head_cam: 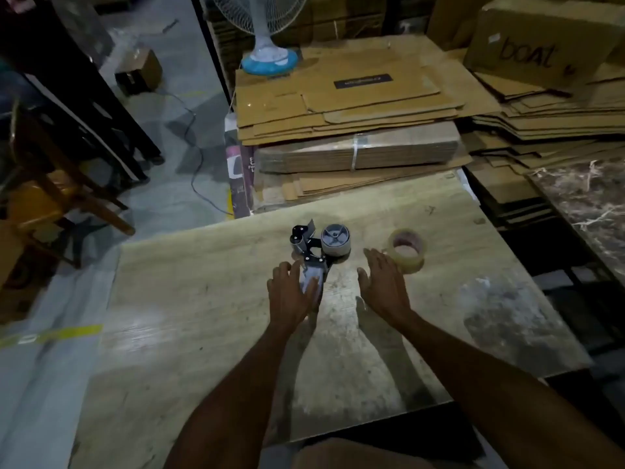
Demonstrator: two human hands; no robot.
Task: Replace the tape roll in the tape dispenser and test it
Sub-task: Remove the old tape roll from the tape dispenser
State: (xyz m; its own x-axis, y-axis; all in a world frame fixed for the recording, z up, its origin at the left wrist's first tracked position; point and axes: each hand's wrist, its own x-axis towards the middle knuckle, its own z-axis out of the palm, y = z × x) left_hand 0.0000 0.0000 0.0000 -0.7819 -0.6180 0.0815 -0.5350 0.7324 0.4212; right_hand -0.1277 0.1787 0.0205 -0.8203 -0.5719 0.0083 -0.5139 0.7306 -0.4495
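The pale wooden table [203,316] has lots of bare room by its left and front edges, but flat cardboard stacks [348,106] crowd its far edge. A box marked "boat" [541,45] sits behind; what is inside is hidden. The tape dispenser [314,248] lies in the middle. The left hand [292,296] rests on its handle with loose fingers. The right hand [384,286] is spread flat and holds nothing, its fingertips just beside the loose tape roll [411,264].

A pale wood-grain pattern is being shown by the worktop [203,333]. Near its far edge, black metal and a grey hub are being displayed by the tape dispenser [313,252], and a yellowish-clear film with a pinkish core by the tape roll [406,250]. Brown is being shown by the cardboard sheets [338,96].
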